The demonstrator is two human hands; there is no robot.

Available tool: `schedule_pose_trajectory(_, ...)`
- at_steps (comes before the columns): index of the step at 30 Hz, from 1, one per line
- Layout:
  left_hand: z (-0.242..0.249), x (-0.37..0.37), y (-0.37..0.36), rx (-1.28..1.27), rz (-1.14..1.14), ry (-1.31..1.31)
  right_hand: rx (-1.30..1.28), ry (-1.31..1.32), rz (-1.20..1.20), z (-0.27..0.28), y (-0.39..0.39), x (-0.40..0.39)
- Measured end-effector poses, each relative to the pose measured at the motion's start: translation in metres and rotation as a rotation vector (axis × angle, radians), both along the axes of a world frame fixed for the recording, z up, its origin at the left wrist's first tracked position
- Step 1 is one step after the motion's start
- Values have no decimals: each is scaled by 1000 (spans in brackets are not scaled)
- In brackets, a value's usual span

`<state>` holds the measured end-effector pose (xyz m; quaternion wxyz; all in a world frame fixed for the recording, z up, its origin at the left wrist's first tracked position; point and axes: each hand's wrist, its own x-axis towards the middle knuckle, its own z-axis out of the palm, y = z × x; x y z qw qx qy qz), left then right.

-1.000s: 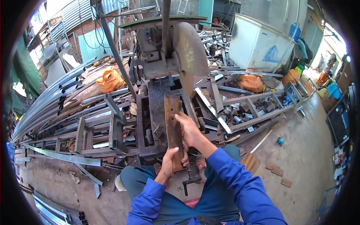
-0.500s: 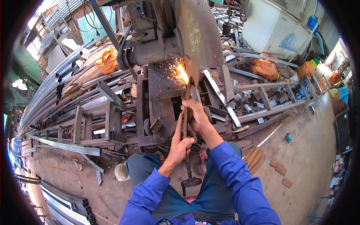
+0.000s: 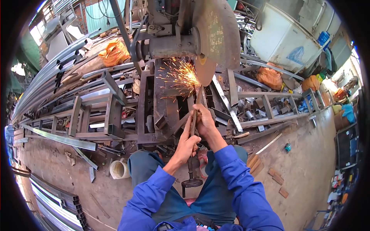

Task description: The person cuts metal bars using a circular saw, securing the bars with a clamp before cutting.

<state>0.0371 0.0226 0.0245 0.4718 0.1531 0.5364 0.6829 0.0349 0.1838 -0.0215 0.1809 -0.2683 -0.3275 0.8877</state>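
A narrow metal bar (image 3: 194,124) points away from me, its far end against the lower edge of a large cutting disc (image 3: 205,71). Orange sparks (image 3: 184,75) spray to the left from that contact. My left hand (image 3: 186,146) is closed around the near part of the bar. Farther up, my right hand (image 3: 204,120) grips it close below the disc. A dark guard (image 3: 217,30) covers the upper disc. Between my knees, a threaded screw with a round handwheel (image 3: 192,183) sticks out towards me.
Metal frames (image 3: 111,115) and long steel profiles (image 3: 58,73) lie at the left. More scrap and a ladder-like frame (image 3: 269,107) are at the right. A white bucket (image 3: 119,169) stands by my left knee. Wood pieces (image 3: 275,175) lie on the right floor.
The view has shifted, with the disc now farther right and lower in the frame. The sparks spread wider. Both hands still hold the bar against the disc.
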Motion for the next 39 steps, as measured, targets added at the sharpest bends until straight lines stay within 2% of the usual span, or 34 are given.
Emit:
schedule_pose_trajectory(2, -6, -3, -3, 16, -5, -5, 12, 8, -3, 0, 1, 7)
schedule_pose_trajectory(4, -9, -3, -6, -20, -41, -88, -41, -93, -25, 9, -1, 19)
schedule_pose_trajectory(8, -10, 15, -18, -43, 49, -96, 85, -206, 197, -1, -5, 20)
schedule_pose_trajectory(10, -11, 15, -29, -155, 10, 12, 93, -193, 264, -3, -8, 16)
schedule_pose_trajectory(11, -41, 17, -25, -90, 136, 240, 67, -143, 235, 5, -14, 12)
schedule_pose_trajectory(14, -20, 13, -30, -61, 203, 412, -45, -17, 256, 26, -19, 3)
schedule_pose_trajectory(15, -24, 7, -29, 30, 228, 303, -88, 37, 256, 32, -19, 4)
schedule_pose_trajectory(16, -21, 3, -31, 25, 229, 310, -131, 92, 253, 38, -19, 5)
schedule_pose_trajectory(18, -8, -5, -37, 159, 82, -55, -141, 141, 256, 35, -14, 1)
schedule_pose_trajectory(23, -4, -4, -32, 225, 84, -52, -191, 220, 215, 41, -10, -4)
schedule_pose_trajectory(25, -3, -1, -29, 246, 107, -26, -186, 263, 280, 39, -6, -3)
schedule_pose_trajectory(35, -3, 6, -21, 258, 123, 43, -151, 187, 279, 48, 1, 3)
schedule_pose_trajectory(38, 1, 5, -22, 276, 76, -27, -133, 194, 315, 41, 2, 3)
schedule_pose_trajectory(39, -1, 4, -22, 281, 50, -44, -135, 188, 262, 42, 0, 3)
